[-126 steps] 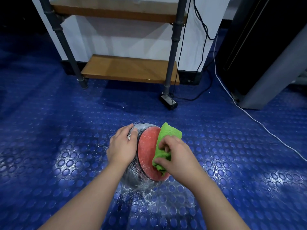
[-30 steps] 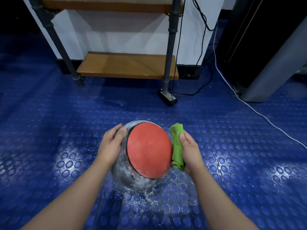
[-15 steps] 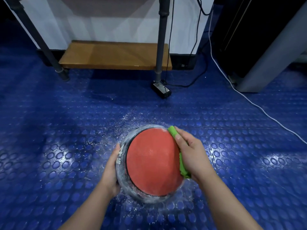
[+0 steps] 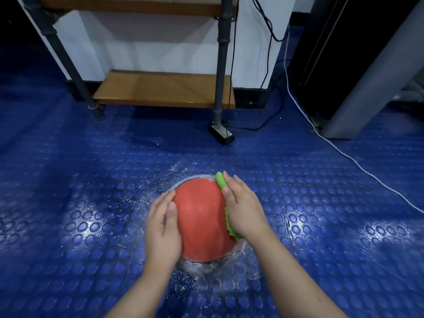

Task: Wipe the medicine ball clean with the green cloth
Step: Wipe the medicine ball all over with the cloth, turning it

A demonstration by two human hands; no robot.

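Note:
The medicine ball (image 4: 202, 221) rests on the blue studded floor, its red panel facing up and a grey rim showing at its edges. My left hand (image 4: 163, 228) lies flat against the ball's left side, thumb on the red panel. My right hand (image 4: 244, 208) presses the green cloth (image 4: 221, 180) against the ball's right side. Only a strip of cloth shows along my fingers and below my palm; the rest is hidden under the hand.
White specks and wet patches (image 4: 174, 171) lie on the floor around the ball. A shelf rack with a low wooden shelf (image 4: 165, 89) stands behind. A black adapter (image 4: 221, 134) and cables trail near its leg. A white cable (image 4: 344, 154) crosses the floor at right beside a dark cabinet (image 4: 358, 53).
My left hand has slid up from the ball's lower left rim onto its left side. The right hand with the cloth stays on the right side. The view has tilted up a little.

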